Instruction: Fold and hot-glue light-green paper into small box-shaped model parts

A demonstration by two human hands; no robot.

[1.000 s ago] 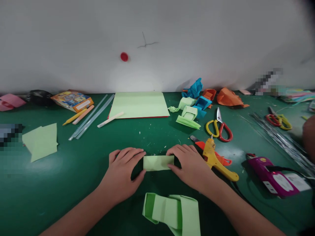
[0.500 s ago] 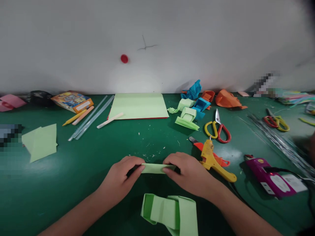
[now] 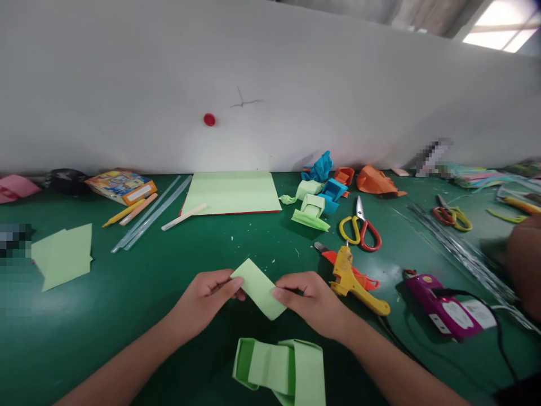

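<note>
A small folded piece of light green paper (image 3: 259,288) is held tilted between both hands over the table. My left hand (image 3: 213,296) pinches its upper left edge between thumb and fingers. On the right side of the paper, my right hand (image 3: 310,299) grips the edge with thumb and forefinger. Below the hands, near the front, lies a larger folded green paper shape (image 3: 274,366) with box-like loops; neither hand touches it.
Green card (image 3: 232,193) lies at the back, with folded coloured pieces (image 3: 313,206) beside it. Scissors (image 3: 367,228), a yellow glue gun (image 3: 350,279) and a purple power strip (image 3: 443,307) are on the right. Green sheets (image 3: 67,256) lie left. Another person's hand (image 3: 524,265) is far right.
The paper has turned from a narrow level strip to a wider, slanted piece, still in both hands. The camera view has shifted slightly up and right.
</note>
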